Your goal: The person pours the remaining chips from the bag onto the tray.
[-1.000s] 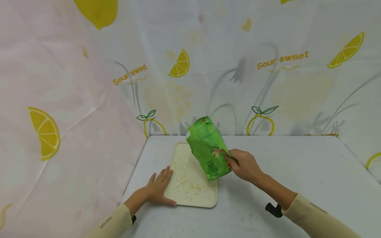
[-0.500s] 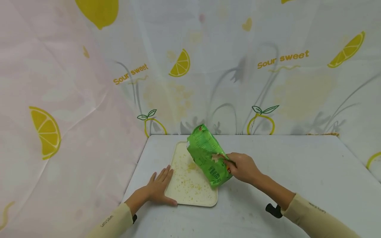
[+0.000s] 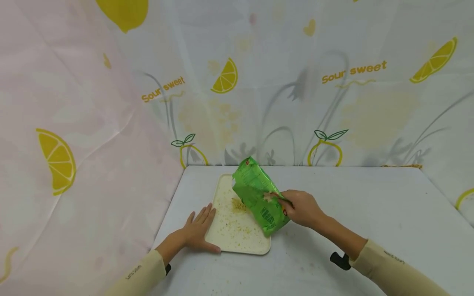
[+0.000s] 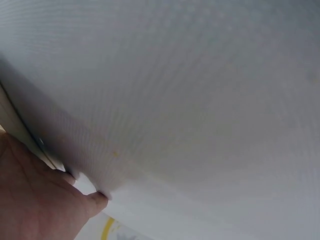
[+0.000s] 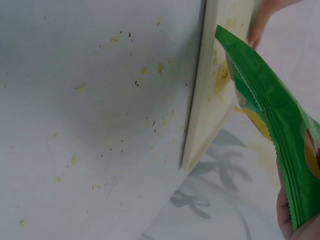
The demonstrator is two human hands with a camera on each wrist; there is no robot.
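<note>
"Where's the bag [image 3: 255,193] from your hands?"

"Left of my right hand [image 3: 301,207], and to the right of my left hand [image 3: 198,234], a little further from me. It hangs over the right side of the tray [image 3: 224,185]. I can't tell whether its near corner touches the rim."

"Which hand is nearer?"

"The right, plainly: it grips the bag by its right long edge, thumb and fingers closed on the green wrapping. The left is apart from it, with pale tray between."

"And what's the left doing?"

"Grasping nothing. Its fingers are straight and spread, resting along the tray's left rim, with the thumb at the near corner."

"How does the bag lie?"

"Tilted, its long axis slanting from the far left down to the near right. The left long edge faces across the tray, and the crumbs [image 3: 238,205] sit in a loose patch just beside that edge. So the relation that counts, I'd judge, is that edge over the tray."

"Anything outside the tray?"

"Flecks [image 5: 160,67] on the table [image 3: 352,205], past the tray's right side."
</note>
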